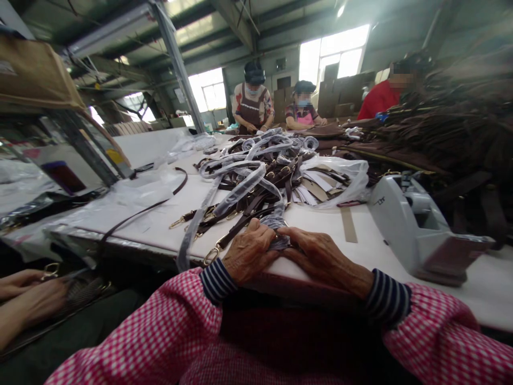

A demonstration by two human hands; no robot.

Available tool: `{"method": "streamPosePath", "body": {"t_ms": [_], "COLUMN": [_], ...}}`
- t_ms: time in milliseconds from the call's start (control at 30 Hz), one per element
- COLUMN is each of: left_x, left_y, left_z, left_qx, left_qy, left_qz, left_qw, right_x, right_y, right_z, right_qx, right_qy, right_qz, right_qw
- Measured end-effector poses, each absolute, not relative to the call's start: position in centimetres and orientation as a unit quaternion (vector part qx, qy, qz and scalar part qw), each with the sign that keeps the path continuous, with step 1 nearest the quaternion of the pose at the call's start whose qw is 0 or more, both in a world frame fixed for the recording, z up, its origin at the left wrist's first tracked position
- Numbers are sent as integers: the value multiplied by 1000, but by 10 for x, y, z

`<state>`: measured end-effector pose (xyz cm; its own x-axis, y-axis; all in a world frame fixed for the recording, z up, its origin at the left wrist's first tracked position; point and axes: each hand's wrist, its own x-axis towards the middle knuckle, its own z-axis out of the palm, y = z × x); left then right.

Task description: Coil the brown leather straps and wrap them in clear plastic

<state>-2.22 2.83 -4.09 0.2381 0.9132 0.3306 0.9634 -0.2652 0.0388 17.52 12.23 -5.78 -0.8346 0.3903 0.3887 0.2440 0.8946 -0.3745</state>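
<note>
At the table's front edge, my left hand (253, 250) and my right hand (324, 258) meet with bent fingers around a strap wrapped in clear plastic (276, 220). Both are closed on it, and their fingertips are partly hidden. Behind them lies a tangled pile of dark brown straps (244, 206) with gold-coloured clasps. Long plastic-sleeved straps (244, 195) loop over this pile. One gold clasp (211, 255) sits just left of my left hand.
A grey tape dispenser (417, 230) stands at the right, near a beige strip (348, 224). A clear bag (356, 176) holds flat strips. Dark brown fabric (460, 123) is heaped behind. Another person's hands (36, 299) work at the lower left; several people stand across the table.
</note>
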Motion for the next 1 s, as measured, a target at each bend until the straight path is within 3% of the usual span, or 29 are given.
{"method": "streamPosePath", "body": {"t_ms": [567,767,900,1000], "left_x": [-34,-58,-59,-53], "left_y": [22,19,30,34], "left_z": [-29,-8,-6,-6], "left_qx": [-823,-851,-867,-859], "left_qy": [-539,-487,-478,-507], "left_qz": [-152,-16,34,-4], "left_qw": [99,193,136,77], "right_x": [173,173,173,173], "right_y": [121,122,122,123], "right_z": [-53,-49,-52,-54], "right_qx": [-162,-168,-175,-182], "right_qy": [-958,-958,-956,-954], "right_qz": [128,137,141,145], "right_qw": [197,186,187,189]}}
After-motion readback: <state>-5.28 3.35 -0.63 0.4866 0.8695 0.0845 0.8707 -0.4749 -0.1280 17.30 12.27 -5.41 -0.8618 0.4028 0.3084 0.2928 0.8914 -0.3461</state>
